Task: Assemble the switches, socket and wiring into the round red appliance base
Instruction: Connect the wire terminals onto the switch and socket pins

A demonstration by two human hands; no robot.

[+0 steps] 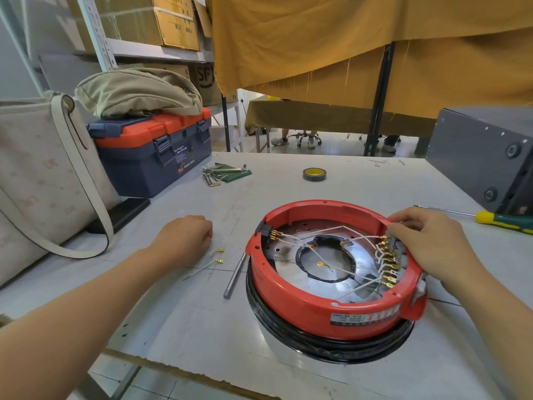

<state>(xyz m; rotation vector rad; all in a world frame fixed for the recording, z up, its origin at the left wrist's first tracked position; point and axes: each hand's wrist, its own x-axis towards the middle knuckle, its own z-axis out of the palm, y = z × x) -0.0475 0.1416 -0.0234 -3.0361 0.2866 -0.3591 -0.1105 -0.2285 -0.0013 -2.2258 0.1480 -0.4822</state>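
The pale table carries everything, and both hands rest on it or above it. Beyond the left hand stand a cream shoulder bag and a blue and orange toolbox with a beige fabric bag lying on its lid. Past the right hand, at the far right edge, sits a grey metal box. The round red appliance base lies open side up on a black ring, just to the right of the left hand and under the right hand. The right hand reaches over the base's right rim, its fingers bent down onto the row of brass terminals and white wires there; whether it pinches one cannot be told. A black socket is fitted in the rim on the side nearer the left hand. The left hand lies knuckles-up on the table with fingers curled under, and nothing shows in its grip. A yellow and green screwdriver lies just beyond the right hand. Between the hands lies a slim metal rod, touching the base's edge. A roll of tape and a set of hex keys lie farther out. Two loose wires with brass ends lie just beside the left hand.
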